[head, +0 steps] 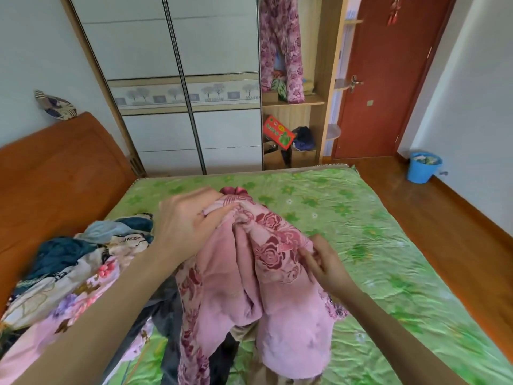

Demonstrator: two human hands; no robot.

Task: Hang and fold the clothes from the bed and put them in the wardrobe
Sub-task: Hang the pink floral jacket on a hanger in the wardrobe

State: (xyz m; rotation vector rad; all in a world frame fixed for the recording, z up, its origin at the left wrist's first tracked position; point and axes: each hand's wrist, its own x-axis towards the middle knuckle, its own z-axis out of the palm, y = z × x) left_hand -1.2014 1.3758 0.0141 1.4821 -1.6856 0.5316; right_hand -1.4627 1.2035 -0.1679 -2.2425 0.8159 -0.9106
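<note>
While one matching rose-print garment (280, 48) already hung in the open wardrobe bay (319, 79), the greater part of the task remained, by judgement from the lie of things. Item in hand: a pink fleece garment with a dark rose pattern (266, 259), raised above the green floral bedsheet (374, 232), not yet folded or hung. Left hand (188, 218): fingers curled over a bunch of the fabric at its upper end, gripping it. Right hand (323, 262): fingers pinching the patterned edge lower on the same garment. Unsorted stock: a heap of mixed clothes (69, 273) on the bed beside the left forearm, in teal, cream and lilac prints, with dark pieces lying beneath the pink garment; none of these were folded. Wardrobe: sliding doors (172, 79) drawn across the left portion, the right bay open, with a red box (278, 132) and dark bundled cloth (304, 138) on a lower shelf. Writing: some print showed on a cream piece in the heap and on the red box, both too small and blurred to read; no brand could be made out.
</note>
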